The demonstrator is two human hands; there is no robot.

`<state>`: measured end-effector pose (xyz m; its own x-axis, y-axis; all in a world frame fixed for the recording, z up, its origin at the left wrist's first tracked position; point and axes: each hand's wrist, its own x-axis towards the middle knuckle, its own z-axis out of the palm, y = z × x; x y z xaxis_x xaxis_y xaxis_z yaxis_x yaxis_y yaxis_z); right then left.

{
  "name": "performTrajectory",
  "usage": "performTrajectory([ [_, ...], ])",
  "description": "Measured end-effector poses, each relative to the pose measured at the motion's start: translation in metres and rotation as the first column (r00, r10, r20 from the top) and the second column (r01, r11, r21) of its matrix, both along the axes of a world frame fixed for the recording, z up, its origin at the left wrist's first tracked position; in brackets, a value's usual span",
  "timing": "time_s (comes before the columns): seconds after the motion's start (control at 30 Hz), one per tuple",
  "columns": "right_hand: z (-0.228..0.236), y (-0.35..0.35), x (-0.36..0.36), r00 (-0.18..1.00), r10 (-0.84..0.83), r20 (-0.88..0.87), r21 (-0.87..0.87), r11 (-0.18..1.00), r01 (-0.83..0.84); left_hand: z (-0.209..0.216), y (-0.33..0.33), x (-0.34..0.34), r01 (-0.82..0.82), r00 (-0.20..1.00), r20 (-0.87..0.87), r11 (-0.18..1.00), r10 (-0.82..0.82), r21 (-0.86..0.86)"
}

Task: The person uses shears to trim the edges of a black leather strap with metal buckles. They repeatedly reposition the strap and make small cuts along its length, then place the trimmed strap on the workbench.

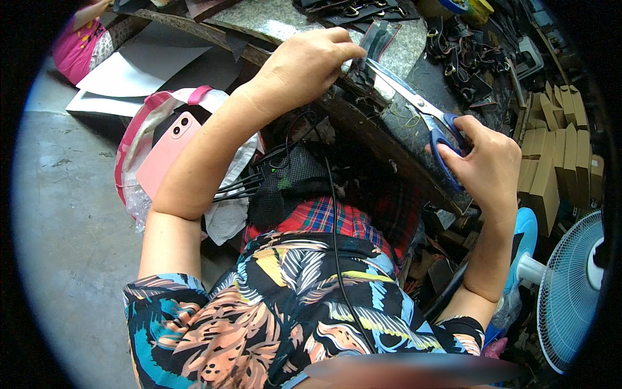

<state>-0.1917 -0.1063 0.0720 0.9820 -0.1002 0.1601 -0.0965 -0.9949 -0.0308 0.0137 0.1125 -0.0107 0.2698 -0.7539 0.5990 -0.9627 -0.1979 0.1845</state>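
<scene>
Pink phone (162, 159); blue fan (567, 295); brown boxes (545, 185).

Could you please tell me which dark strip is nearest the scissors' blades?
The dark strip at the left hand; the other dark pieces lie farther from the blades.

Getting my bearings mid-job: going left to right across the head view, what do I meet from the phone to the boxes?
Phone → left hand → dark strip → scissors → right hand → boxes.
</scene>
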Motion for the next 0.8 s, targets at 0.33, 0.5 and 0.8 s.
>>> performTrajectory([
  [0.33, -0.021, 0.005, -0.001, 0.988, 0.143, 0.058, -0.136, 0.982, -0.134, -0.002, -0.009, 0.001, 0.000, 0.994, 0.110, 0.999, -0.003, 0.032],
  [0.5, -0.032, 0.012, -0.001, 0.972, 0.220, 0.082, -0.212, 0.957, -0.199, -0.003, -0.015, -0.005, -0.027, 0.988, 0.152, 1.000, 0.026, 0.002],
  [0.8, -0.012, -0.013, -0.011, 0.999, -0.043, 0.015, -0.010, 0.999, 0.044, -0.001, -0.011, -0.003, 0.077, 0.993, -0.079, 0.988, -0.088, -0.134],
])
